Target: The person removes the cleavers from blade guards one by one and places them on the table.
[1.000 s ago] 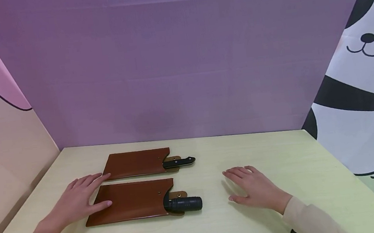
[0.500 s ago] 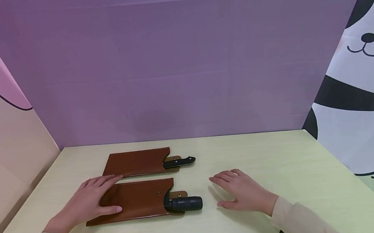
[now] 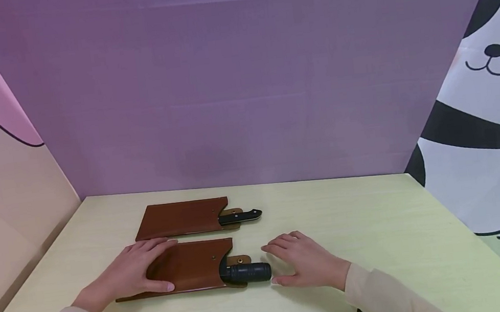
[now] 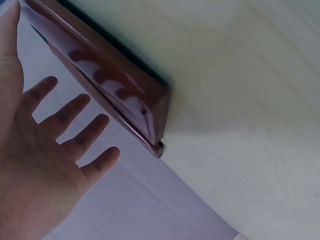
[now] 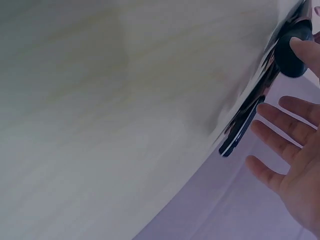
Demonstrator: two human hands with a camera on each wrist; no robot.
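Two brown leather sheaths lie flat, one behind the other. A ribbed, round black handle [image 3: 249, 273] sticks out to the right of the near sheath [image 3: 197, 265]; what is inside stays hidden. From the far sheath [image 3: 187, 217] comes a slim black knife handle [image 3: 245, 216] with rivets. My left hand [image 3: 135, 272] is over the near sheath's left end, fingers spread; in the left wrist view a gap shows between the fingers and the leather. Just right of the ribbed handle, my right hand [image 3: 310, 262] has its thumb and fingers apart, gripping nothing.
Both sheaths lie on a pale wooden table [image 3: 377, 213]. A purple backdrop [image 3: 242, 85] rises at its back edge. A pink and beige panel [image 3: 2, 179] borders the left, and a panda print [image 3: 492, 123] the right.
My right hand has moved left, close to the ribbed handle. My left hand has shifted right and slightly toward me over the near sheath. Both sheaths have kept their places.
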